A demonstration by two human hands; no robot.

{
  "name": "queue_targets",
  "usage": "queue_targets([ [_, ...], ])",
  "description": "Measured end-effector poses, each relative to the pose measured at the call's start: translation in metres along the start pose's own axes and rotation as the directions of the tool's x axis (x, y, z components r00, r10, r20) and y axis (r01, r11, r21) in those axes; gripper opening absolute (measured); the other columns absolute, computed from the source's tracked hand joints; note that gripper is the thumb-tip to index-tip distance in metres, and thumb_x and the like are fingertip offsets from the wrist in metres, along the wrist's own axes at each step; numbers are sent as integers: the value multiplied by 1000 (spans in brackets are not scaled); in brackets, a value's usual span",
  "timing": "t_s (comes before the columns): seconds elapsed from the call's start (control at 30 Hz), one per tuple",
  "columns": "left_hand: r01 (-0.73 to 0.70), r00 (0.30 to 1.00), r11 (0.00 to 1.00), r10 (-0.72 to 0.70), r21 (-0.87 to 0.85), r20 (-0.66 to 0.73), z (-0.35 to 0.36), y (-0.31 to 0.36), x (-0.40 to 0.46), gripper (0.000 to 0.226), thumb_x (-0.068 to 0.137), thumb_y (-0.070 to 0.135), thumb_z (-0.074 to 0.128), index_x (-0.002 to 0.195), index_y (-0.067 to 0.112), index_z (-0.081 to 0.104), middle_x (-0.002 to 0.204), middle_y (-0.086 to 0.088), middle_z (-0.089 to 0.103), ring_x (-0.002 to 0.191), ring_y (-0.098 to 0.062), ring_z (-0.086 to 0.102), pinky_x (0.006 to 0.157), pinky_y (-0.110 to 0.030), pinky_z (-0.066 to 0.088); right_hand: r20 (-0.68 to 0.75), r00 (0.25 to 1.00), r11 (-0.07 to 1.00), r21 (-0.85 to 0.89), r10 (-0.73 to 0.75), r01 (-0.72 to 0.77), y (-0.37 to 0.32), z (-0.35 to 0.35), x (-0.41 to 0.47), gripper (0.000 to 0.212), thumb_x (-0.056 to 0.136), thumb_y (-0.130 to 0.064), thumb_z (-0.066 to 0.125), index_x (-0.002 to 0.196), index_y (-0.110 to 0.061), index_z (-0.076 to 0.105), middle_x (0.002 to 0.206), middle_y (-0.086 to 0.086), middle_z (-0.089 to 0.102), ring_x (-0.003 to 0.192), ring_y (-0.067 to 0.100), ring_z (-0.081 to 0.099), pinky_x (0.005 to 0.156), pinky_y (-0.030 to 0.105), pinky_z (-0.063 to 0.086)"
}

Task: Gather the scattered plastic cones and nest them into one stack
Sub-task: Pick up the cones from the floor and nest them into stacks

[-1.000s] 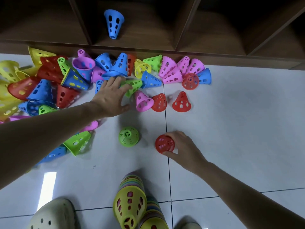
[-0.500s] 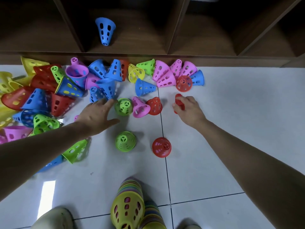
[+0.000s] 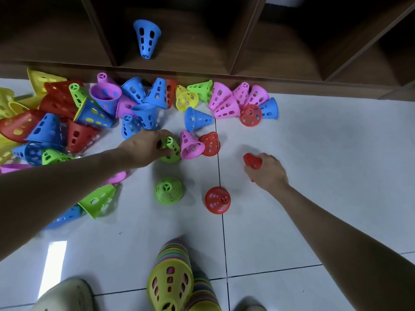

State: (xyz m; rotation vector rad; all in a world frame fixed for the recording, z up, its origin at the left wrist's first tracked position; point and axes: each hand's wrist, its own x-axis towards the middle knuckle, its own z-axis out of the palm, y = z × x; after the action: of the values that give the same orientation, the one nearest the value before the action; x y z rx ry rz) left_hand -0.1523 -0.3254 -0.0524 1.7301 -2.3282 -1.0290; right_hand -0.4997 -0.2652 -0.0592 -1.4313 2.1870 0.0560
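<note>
Many perforated plastic cones in red, blue, yellow, green and pink lie scattered on the white tile floor (image 3: 325, 176). My left hand (image 3: 143, 149) grips a green cone (image 3: 171, 149) beside a tipped pink cone (image 3: 190, 145) and a red cone (image 3: 211, 143). My right hand (image 3: 267, 170) is closed around another red cone (image 3: 252, 160), lifted just off the floor. An upright green cone (image 3: 168, 190) and an upright red cone (image 3: 217, 200) stand in front of me. A tall nested stack of cones (image 3: 173, 281), yellow-green on top, rises at the bottom centre.
A dark wooden shelf unit (image 3: 235, 70) runs along the far side, with one blue cone (image 3: 147, 38) inside a compartment. The densest heap of cones (image 3: 56, 122) is at the left. A pale clog shoe (image 3: 65, 296) shows at the bottom left.
My left hand moved right and closed on the green cone. My right hand lifted the red cone off the floor and pulled it back toward me and to the right.
</note>
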Motion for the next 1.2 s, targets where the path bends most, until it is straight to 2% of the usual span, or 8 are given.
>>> queue_targets([
  [0.13, -25, 988, 986, -1, -164, -157, -10, -1, -27, 31, 89, 47, 62, 100, 20, 55, 67, 2, 55, 60, -7, 54, 60, -24, 46, -158, 983, 968, 217, -93, 126, 11, 4, -25, 23, 82, -39, 70, 98, -22, 69, 74, -10, 67, 85, 20, 64, 82, 36, 53],
  [0.3, -87, 969, 971, 31, -221, -245, -22, 18, -69, 43, 92, 53, 56, 91, 11, 49, 57, -7, 49, 55, -17, 51, 49, -23, 37, -137, 986, 819, 552, -96, 157, 0, 3, -53, 12, 87, -27, 75, 98, -26, 69, 83, -17, 67, 79, -9, 60, 74, 7, 43],
  [0.43, -165, 966, 976, 130, -145, -222, -13, 27, -90, 46, 88, 69, 46, 85, 23, 45, 58, 1, 53, 56, -15, 52, 53, -26, 41, -133, 985, 756, 633, -107, 168, -10, 4, -71, 20, 84, -31, 76, 102, -26, 67, 96, -12, 69, 91, 3, 62, 79, 18, 48],
  [0.53, -265, 949, 964, 265, 21, -171, 1, 28, -98, 47, 91, 72, 38, 97, 27, 51, 72, 12, 56, 62, -7, 56, 59, -30, 47, -155, 974, 708, 670, -162, 225, -21, -1, -88, 21, 83, -29, 78, 99, -27, 63, 94, -15, 69, 90, 7, 62, 73, 13, 43],
  [0.9, -289, 954, 944, 298, 160, -31, 30, 6, -103, 65, 89, 72, 36, 133, 29, 57, 89, 16, 55, 65, -2, 46, 62, -20, 39, -95, 927, 742, 573, -362, 348, -28, 7, -120, 35, 80, -22, 80, 105, -27, 57, 99, -18, 64, 95, -2, 57, 78, 7, 39],
  [1.0, -267, 962, 954, 272, 135, -21, 30, 5, -101, 68, 90, 76, 31, 134, 31, 55, 89, 17, 53, 64, 2, 49, 63, -17, 38, -78, 843, 783, 334, -532, 525, -18, 18, -116, 38, 78, -34, 77, 108, -28, 54, 103, -19, 57, 97, 3, 53, 87, 17, 42],
  [1.1, -242, 970, 969, 243, 44, -15, 21, 4, -94, 72, 92, 78, 21, 135, 30, 53, 90, 12, 61, 75, -3, 60, 74, -26, 48, -6, 752, 742, 163, -659, 651, -6, 26, -108, 41, 79, -37, 76, 111, -24, 54, 107, -17, 53, 100, 8, 50, 91, 26, 43],
  [1.2, -227, 973, 972, 230, 57, -33, 7, 2, -77, 69, 93, 76, 20, 131, 31, 56, 103, 4, 68, 93, -17, 66, 87, -37, 53, 10, 780, 762, 221, -625, 608, -7, 27, -93, 39, 81, -43, 73, 110, -24, 56, 106, -14, 56, 101, 8, 53, 91, 26, 44],
])
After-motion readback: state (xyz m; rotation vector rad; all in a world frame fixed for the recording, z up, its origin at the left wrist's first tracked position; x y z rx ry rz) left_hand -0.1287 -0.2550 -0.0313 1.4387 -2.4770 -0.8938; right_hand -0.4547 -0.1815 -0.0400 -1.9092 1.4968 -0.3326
